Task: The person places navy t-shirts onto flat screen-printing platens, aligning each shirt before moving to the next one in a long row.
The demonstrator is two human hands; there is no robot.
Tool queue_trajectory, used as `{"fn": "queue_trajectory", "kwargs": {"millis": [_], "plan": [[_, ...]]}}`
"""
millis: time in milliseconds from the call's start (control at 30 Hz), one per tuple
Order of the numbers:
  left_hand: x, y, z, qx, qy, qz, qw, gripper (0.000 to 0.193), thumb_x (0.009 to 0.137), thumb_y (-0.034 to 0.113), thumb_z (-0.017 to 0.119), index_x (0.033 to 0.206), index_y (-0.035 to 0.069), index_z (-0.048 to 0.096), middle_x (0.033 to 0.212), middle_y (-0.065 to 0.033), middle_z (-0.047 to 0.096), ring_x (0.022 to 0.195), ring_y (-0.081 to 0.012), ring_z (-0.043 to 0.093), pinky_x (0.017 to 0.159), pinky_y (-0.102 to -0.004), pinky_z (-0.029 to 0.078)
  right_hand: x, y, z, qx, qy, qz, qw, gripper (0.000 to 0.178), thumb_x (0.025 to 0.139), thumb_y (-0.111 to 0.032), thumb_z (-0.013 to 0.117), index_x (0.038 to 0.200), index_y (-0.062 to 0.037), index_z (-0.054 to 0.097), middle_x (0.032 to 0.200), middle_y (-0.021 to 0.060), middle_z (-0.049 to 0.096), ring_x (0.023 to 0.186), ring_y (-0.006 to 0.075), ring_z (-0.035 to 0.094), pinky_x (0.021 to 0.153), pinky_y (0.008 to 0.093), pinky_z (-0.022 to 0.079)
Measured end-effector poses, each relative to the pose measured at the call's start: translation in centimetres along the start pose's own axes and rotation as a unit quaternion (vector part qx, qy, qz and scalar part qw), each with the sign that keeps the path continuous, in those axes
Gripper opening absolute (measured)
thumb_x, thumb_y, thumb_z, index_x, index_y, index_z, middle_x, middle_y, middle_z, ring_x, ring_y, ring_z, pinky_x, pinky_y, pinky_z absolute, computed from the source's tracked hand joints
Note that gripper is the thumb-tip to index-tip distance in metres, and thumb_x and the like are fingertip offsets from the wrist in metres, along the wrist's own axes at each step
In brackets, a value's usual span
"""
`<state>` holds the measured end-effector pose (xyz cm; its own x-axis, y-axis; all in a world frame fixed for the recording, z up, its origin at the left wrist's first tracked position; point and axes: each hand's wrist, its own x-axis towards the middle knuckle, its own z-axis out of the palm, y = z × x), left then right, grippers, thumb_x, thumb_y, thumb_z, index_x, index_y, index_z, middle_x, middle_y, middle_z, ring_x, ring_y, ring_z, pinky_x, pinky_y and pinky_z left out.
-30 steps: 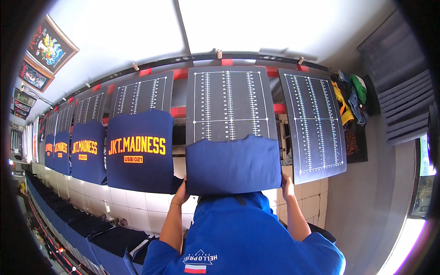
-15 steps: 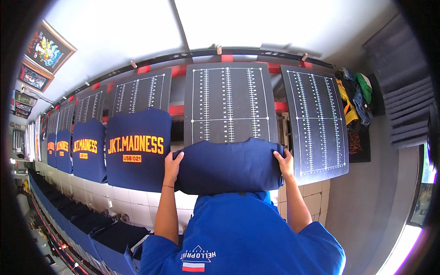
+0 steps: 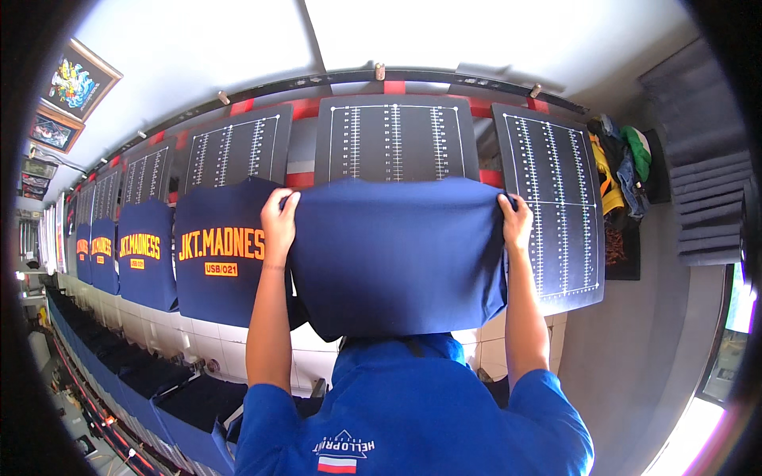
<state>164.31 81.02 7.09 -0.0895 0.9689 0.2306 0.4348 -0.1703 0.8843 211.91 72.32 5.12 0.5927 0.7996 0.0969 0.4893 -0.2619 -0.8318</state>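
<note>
A plain navy T-shirt (image 3: pixel 397 254) is drawn over the near part of a black printing board (image 3: pixel 394 135) with white ruler lines. My left hand (image 3: pixel 279 226) pinches the shirt's upper left corner, thumb and fingers pressed together. At the upper right corner my right hand (image 3: pixel 517 222) grips the cloth in the same way. Between the hands the fabric lies nearly smooth, and its far edge crosses the board. Beside my left hand is a navy shirt with orange print (image 3: pixel 218 254) on the neighbouring board, its right side partly hidden by my hand and forearm.
A bare ruled board (image 3: pixel 556 214) stands to the right, with clothes (image 3: pixel 627 166) hanging beyond it. Several printed navy shirts (image 3: pixel 141 258) run along the boards to the left. Behind the boards is a red and black frame (image 3: pixel 484 99). A row of dark cloth (image 3: pixel 194 408) lies lower left.
Both hands have moved away from my body, pulling the shirt's far edge farther up the board. More of the board is covered, and the cloth is spread flatter.
</note>
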Motion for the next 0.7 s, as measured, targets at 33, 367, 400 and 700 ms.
{"fn": "queue_trajectory", "kwargs": {"millis": [33,367,400,700], "plan": [[0.4,-1.8,1.1,0.04,-0.006,-0.002,0.999,0.018,0.091,0.013,0.069,0.093,-0.004,0.063,0.083,-0.0108,0.067,0.077,-0.0159,0.061,0.074,-0.03,0.049,0.5,1.2,1.4,-0.031,-0.008,0.009,0.999,0.036,0.088,-0.031,0.073,0.104,0.0013,0.07,0.086,0.0182,0.071,0.079,0.0225,0.067,0.076,0.0334,0.05],[-0.2,-5.7,2.9,0.123,-0.059,-0.053,0.989,0.023,0.091,0.019,0.067,0.096,-0.003,0.064,0.089,-0.0198,0.069,0.083,-0.0315,0.067,0.077,-0.0373,0.05,0.0,2.6,3.3,-0.125,-0.011,0.046,0.991,0.038,0.087,-0.033,0.072,0.105,0.001,0.069,0.094,0.0243,0.07,0.091,0.0387,0.069,0.082,0.0415,0.052],[-0.1,-5.7,2.9,0.123,-0.057,-0.048,0.99,0.023,0.091,0.02,0.067,0.095,-0.003,0.064,0.089,-0.0201,0.069,0.082,-0.0331,0.067,0.076,-0.0379,0.05,0.0,3.1,3.2,-0.127,-0.019,0.05,0.991,0.038,0.087,-0.033,0.072,0.104,0.0011,0.069,0.094,0.0243,0.07,0.091,0.0387,0.069,0.082,0.0415,0.052],[-1.8,-7.9,3.2,0.081,-0.054,-0.095,0.991,0.032,0.097,0.028,0.061,0.103,-0.004,0.063,0.095,-0.0188,0.069,0.088,-0.0289,0.067,0.08,-0.0363,0.05,-0.8,4.6,3.1,-0.178,-0.015,0.008,0.984,0.036,0.09,-0.029,0.068,0.107,0.0022,0.066,0.1,0.0241,0.068,0.097,0.0408,0.065,0.086,0.0449,0.05]]}}
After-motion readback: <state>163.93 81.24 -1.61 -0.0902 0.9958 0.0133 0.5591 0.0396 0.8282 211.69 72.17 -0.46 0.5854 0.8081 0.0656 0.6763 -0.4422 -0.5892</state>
